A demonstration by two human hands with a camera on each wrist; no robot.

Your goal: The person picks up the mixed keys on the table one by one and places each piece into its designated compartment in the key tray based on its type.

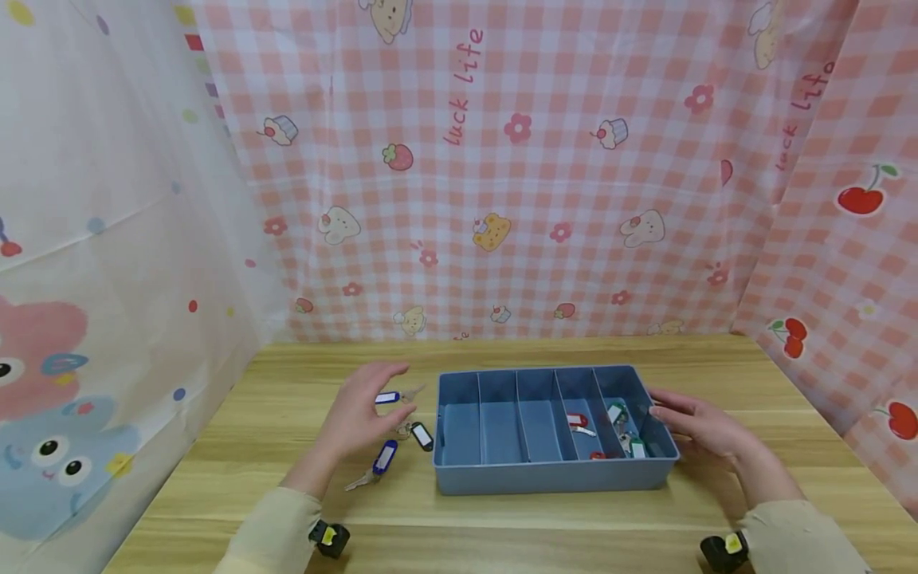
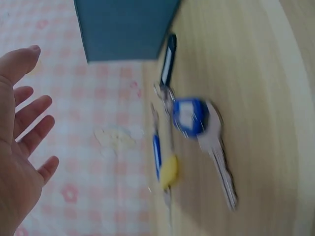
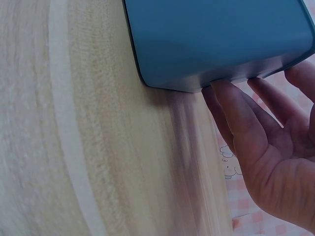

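My left hand (image 1: 356,410) hovers left of the blue-grey divided box (image 1: 545,480), fingers apart and holding nothing. Around it on the table lie a blue-tagged key (image 1: 384,457), a black-tagged key (image 1: 421,436) and another blue-tagged key (image 1: 388,397). A yellow tag (image 2: 169,172) shows among them in the left wrist view; my hand hides it from the head view. At the box's right end, my right hand (image 1: 706,426) touches the outer wall with extended fingertips, thumb by the rim. Green key tags (image 1: 637,449) lie in the rightmost compartment, red key tags (image 1: 577,419) in the one beside it.
Thin dividers split the box into several compartments. The wooden table (image 1: 502,534) extends in front and to both sides. Pink checked cloth (image 1: 459,199) hangs along the back edge, and a printed white sheet (image 1: 143,199) hangs at left.
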